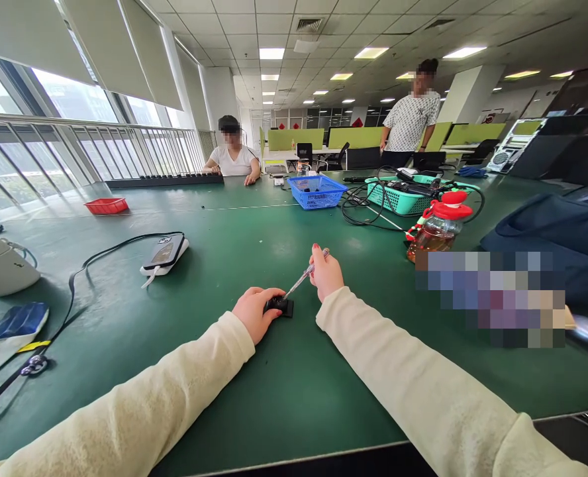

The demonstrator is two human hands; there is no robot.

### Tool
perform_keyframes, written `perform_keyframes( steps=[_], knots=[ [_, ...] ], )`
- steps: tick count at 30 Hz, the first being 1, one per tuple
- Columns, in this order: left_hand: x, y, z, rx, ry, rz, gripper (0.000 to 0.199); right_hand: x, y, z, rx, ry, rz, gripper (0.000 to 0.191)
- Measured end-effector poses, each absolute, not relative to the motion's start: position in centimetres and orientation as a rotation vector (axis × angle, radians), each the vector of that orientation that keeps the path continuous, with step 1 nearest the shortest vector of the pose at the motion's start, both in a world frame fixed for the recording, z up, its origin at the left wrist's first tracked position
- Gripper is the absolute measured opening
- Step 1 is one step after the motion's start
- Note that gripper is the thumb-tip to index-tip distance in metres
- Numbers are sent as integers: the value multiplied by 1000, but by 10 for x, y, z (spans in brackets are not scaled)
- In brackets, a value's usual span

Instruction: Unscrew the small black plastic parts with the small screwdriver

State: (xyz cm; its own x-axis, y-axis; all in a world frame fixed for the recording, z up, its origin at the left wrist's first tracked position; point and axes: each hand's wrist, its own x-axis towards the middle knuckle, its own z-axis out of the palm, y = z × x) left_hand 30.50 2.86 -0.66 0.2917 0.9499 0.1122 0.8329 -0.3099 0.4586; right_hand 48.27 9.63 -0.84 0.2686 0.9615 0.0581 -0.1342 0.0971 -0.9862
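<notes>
Near the middle of the table, my left hand (257,313) grips a small black part (285,306), with thumb and fingers closed on its left side. The part rests on the green tabletop, and its details are too small to make out. My right hand (326,273) is closed around the handle of a slim screwdriver (300,283) with a thin shiny shaft. The screwdriver slants down to the left, its tip at the top of the black part. Whether the tip sits in a screw cannot be seen.
On the green table (214,258) lie a phone on a white block (165,254), a red tray (106,206), a blue basket (316,192) and a teal basket (398,197) with cables. A red-lidded jar (436,228) stands right. One person (233,152) sits opposite; another (410,122) stands behind.
</notes>
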Motion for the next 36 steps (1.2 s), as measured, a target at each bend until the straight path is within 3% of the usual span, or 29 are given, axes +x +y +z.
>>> perform_keyframes(
  steps=[7,26,36],
  knots=[
    [305,30,-8,2227,1622,514,40,476,94,-2,-1119,-782,1279,40],
    [295,42,-11,2278,1480,478,45,470,90,-7,-783,-990,1428,45],
    [290,48,-20,2302,1501,518,46,484,97,-13,-845,-857,1552,27]
  ],
)
